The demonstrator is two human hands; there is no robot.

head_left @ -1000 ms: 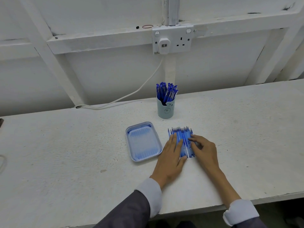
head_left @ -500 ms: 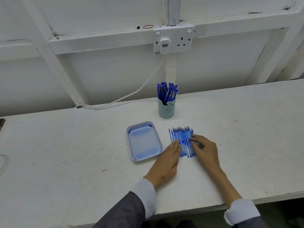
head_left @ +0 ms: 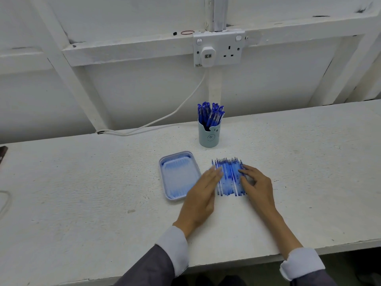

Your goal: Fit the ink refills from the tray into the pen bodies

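Head view, blue refills [head_left: 229, 176] in flat row

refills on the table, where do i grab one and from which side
Probably the near, blunt end, from the person's side. The refills lie flat, packed side by side, tips pointing away, with the left hand and right hand flanking the row, so only the ends are free.

A white, rough-surfaced bench [head_left: 82, 193] is seen running across the whole view. Near its middle a pale blue tray [head_left: 161, 178] is set, and a row of ink refills [head_left: 228, 174] is laid side by side just to the tray's right, tips pointing away. A light blue cup [head_left: 208, 137] is stood behind them, and a white cable [head_left: 127, 132] is laid along the back edge.
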